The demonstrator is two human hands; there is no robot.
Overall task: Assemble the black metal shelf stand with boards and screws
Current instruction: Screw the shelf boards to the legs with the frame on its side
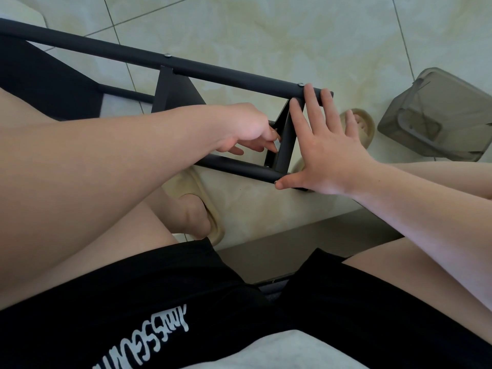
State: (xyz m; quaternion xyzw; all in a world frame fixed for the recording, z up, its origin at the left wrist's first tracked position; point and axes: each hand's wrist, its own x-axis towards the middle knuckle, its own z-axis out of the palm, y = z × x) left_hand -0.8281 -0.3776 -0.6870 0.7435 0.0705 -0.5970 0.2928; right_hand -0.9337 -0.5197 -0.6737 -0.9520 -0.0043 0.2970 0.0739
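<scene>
In the head view, the black shelf stand (218, 73) lies on its side over the tiled floor (266, 27), in front of a seated person's knees. Its upper tube (106, 49) runs from the left edge of the floor down towards the right. A shorter stretch of its lower tube (239, 169) shows nearer the person. A narrow end board (286, 145) bridges the two tubes at the right end. A middle board (175, 94) and a large board (40, 75) sit farther left along the frame. Two screws (167, 55) (301, 84) show on the upper tube, the second just beside the end board.

The right hand (327, 155) is spread flat over the right end of the stand. Its straight fingers reach onto the end of the upper tube, and its thumb (286, 183) presses the end of the lower tube. The left hand (245, 123) reaches in between the tubes. Its curled fingers (262, 147) are bunched against the inner face of the end board. Whether they pinch anything is too small to tell.

A grey translucent container (436, 115) lies tilted on the floor near its right edge, apart from the stand. The person wears beige slippers (364, 126) and black shorts (133, 302) with white lettering.
</scene>
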